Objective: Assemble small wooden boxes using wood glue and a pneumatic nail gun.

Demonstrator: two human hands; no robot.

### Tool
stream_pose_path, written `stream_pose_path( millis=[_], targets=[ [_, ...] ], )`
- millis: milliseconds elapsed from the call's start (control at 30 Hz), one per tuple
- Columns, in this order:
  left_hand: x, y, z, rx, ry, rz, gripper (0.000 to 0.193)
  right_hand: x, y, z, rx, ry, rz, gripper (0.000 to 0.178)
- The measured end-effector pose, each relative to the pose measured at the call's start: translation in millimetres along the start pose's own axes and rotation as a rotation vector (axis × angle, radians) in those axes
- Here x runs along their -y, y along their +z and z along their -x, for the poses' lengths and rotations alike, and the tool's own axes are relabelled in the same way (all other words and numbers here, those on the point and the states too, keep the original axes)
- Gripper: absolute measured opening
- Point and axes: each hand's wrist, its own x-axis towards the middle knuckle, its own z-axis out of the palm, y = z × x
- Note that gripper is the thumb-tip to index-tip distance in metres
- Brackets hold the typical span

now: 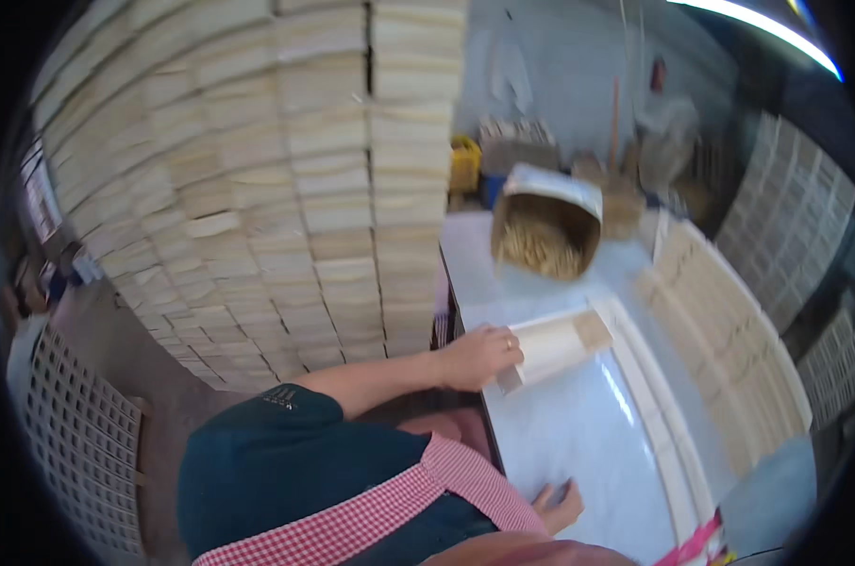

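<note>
My left hand (481,358) reaches across to the table's left edge, its fingers closed over the near end of a long, narrow, pale wooden box (561,345). The box lies slantwise on the smooth whitish table (569,424), its other end pointing to the right and away from me. Low in the view, close to my apron, my right hand (561,509) rests by the near part of the table. Its thumb and a finger are apart, with nothing seen between them; the remaining fingers are partly hidden.
Beyond the wooden box stands an open carton (552,182) holding many small tan pieces. Pale strips (649,396) and rows of stacked thin wooden parts (720,349) line the right side. A tall wall of stacked wooden pieces (258,189) rises at left. Something pink (692,544) lies near right.
</note>
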Motion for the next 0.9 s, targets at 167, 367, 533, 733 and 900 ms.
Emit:
stream_pose_path(
  millis=[167, 367, 533, 733, 900],
  targets=[
    [-60.5, -158.8, -10.1, -0.408, 0.157, -0.402, 0.022, -66.1, 81.6, -5.5, -0.184, -0.218, 0.051, 0.043],
    [-54.0, -344.9, -12.9, -1.067, 0.305, -1.234, 0.029, -79.3, 99.4, -0.5, -0.144, -0.202, 0.232, 0.042],
    [-85.2, -518.2, -1.8, -1.236, -0.527, -1.524, 0.031, -96.1, 119.1, -1.9, -0.126, -0.183, 0.316, 0.042],
    [-46.7, -666.5, -0.4, -1.145, -0.630, -1.673, 0.035, -131.2, 149.0, -11.9, -0.131, -0.232, 0.321, 0.039],
    [-7.4, -695.3, -10.6, -1.091, -0.671, -1.654, 0.031, -104.7, 133.3, -10.4, -0.131, -0.214, 0.368, 0.037]
  ],
)
